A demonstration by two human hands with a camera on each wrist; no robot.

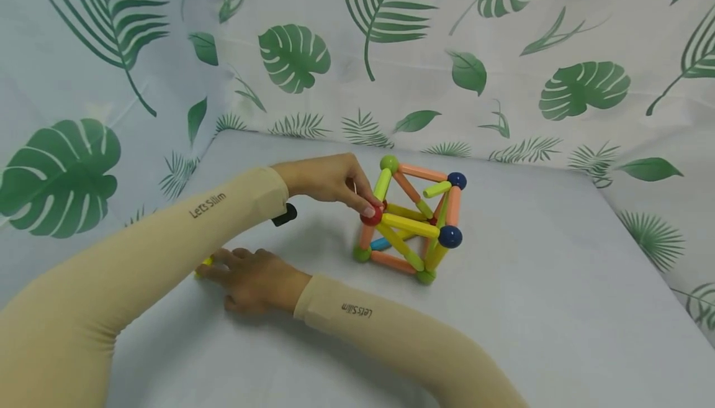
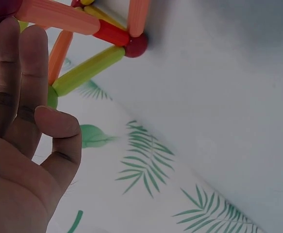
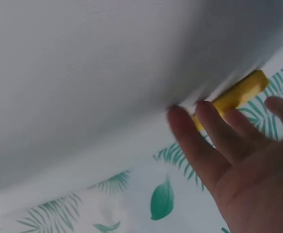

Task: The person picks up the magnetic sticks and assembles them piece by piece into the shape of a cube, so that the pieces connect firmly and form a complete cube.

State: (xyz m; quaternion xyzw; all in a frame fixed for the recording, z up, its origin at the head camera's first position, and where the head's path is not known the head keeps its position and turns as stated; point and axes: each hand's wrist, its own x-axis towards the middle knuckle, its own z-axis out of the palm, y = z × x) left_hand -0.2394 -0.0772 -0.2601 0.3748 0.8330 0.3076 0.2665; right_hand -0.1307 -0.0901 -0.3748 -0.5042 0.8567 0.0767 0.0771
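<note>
A cube-like frame of coloured magnetic sticks and balls (image 1: 410, 222) stands on the pale cloth-covered table (image 1: 503, 284). My left hand (image 1: 362, 200) reaches across to it, and its fingertips touch the red ball (image 1: 371, 215) at the frame's near top corner. In the left wrist view the fingers (image 2: 20, 73) lie straight along that corner, with the thumb bent and apart from the ball. My right hand (image 1: 220, 265) lies low on the table to the left, its straight fingers (image 3: 204, 141) resting on a loose yellow stick (image 3: 241, 92), which just shows by the fingertips (image 1: 205, 262).
My forearms cross, the left one above the right. A leaf-printed cloth (image 1: 391, 54) rises as a backdrop behind the table and on both sides. The table edge runs along the left (image 1: 184, 184).
</note>
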